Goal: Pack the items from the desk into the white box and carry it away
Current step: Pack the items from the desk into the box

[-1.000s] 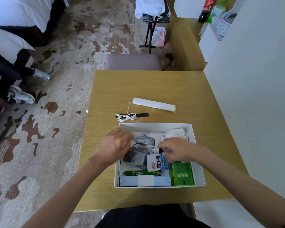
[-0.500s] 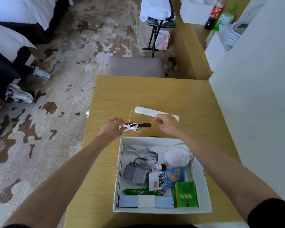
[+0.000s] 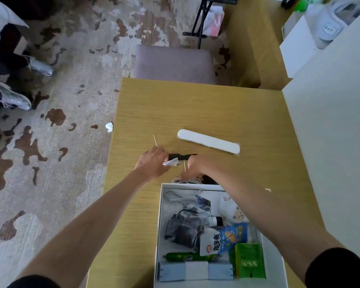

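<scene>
Both hands have slid in toward each other since half a second ago, now bunched just past the white box's (image 3: 216, 187) far wall.

Nearest the camera the box is cut off by the bottom edge; inside you can make out a blue-and-white pack (image 3: 195, 271), a green packet (image 3: 250, 260), a green sausage (image 3: 187, 256), a snack pouch (image 3: 222, 239), and a dark charger (image 3: 183, 229) in crinkly plastic that's hard to read. Right forearm covers the far right corner. Beyond the wall, the right hand (image 3: 192, 166) is curled down over a white cable (image 3: 187, 180), fingers hidden, can't tell if it's gripping. Left hand (image 3: 152, 163) is pinched on something small, white and blurry. Black item (image 3: 181, 156) mostly hidden between them. Further out, a thin stick (image 3: 155, 140) and a white case (image 3: 208, 141) lie on the desk (image 3: 195, 109).
</scene>
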`<action>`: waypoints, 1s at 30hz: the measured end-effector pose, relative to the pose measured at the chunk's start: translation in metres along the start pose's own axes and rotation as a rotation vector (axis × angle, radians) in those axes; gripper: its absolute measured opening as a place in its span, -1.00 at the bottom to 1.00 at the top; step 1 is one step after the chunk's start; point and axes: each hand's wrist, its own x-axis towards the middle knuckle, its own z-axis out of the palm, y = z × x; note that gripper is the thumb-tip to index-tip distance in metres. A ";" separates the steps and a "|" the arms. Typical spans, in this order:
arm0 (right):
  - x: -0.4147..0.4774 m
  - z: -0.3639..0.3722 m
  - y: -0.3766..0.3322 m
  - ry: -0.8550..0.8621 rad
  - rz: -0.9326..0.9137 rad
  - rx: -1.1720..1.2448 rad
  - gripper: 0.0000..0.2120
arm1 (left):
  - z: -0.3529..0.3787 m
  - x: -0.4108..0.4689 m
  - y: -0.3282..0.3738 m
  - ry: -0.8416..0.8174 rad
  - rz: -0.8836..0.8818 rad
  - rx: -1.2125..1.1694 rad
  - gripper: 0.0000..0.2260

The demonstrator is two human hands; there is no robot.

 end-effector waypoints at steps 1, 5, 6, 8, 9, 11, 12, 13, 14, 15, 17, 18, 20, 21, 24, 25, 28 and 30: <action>0.002 0.004 0.000 -0.017 -0.029 -0.018 -0.43 | -0.001 -0.004 -0.002 0.010 -0.002 -0.014 -0.77; 0.004 0.013 0.010 -0.059 -0.177 0.040 -0.53 | -0.013 -0.022 -0.005 0.080 -0.008 -0.128 -0.79; 0.002 0.014 0.011 -0.064 -0.197 0.050 -0.57 | -0.019 -0.027 -0.004 0.126 -0.018 -0.168 -0.82; -0.002 0.015 0.011 -0.078 -0.210 0.057 -0.66 | -0.031 -0.036 0.000 0.205 -0.036 -0.221 -0.86; -0.003 0.015 0.011 -0.083 -0.212 0.057 -0.70 | -0.037 -0.041 0.004 0.226 -0.038 -0.233 -0.87; -0.010 0.014 0.011 -0.073 -0.213 0.074 -0.72 | -0.050 -0.051 0.013 0.254 -0.037 -0.257 -0.86; -0.016 0.011 0.012 -0.055 -0.217 0.099 -0.70 | -0.058 -0.056 0.019 0.270 -0.043 -0.279 -0.86; -0.023 0.008 0.014 -0.028 -0.227 0.143 -0.69 | -0.067 -0.062 0.026 0.290 -0.048 -0.307 -0.85; -0.032 0.003 0.016 0.011 -0.239 0.203 -0.70 | -0.076 -0.068 0.034 0.309 -0.043 -0.334 -0.85; -0.042 -0.001 0.020 0.066 -0.254 0.272 -0.73 | -0.086 -0.074 0.042 0.328 -0.024 -0.351 -0.84; -0.065 -0.009 0.028 0.217 -0.263 0.424 -0.76 | -0.104 -0.087 0.059 0.370 0.048 -0.345 -0.83; -0.077 -0.011 0.032 0.297 -0.271 0.533 -0.77 | -0.113 -0.094 0.067 0.392 0.090 -0.319 -0.83; -0.102 -0.012 0.042 0.446 -0.326 0.786 -0.79 | -0.123 -0.107 0.083 0.423 0.184 -0.224 -0.84; -0.115 -0.011 0.048 0.510 -0.357 0.883 -0.80 | -0.124 -0.113 0.091 0.427 0.237 -0.168 -0.84; -0.152 -0.002 0.063 0.600 -0.428 1.026 -0.86 | -0.112 -0.123 0.113 0.377 0.430 -0.041 -0.87; -0.163 0.002 0.067 0.597 -0.445 1.060 -0.87 | -0.105 -0.125 0.119 0.341 0.482 -0.010 -0.85; -0.192 0.015 0.073 0.580 -0.473 1.138 -0.82 | -0.079 -0.126 0.130 0.232 0.569 0.081 -0.73; -0.207 0.025 0.076 0.562 -0.473 1.154 -0.80 | -0.066 -0.123 0.135 0.140 0.556 0.131 -0.65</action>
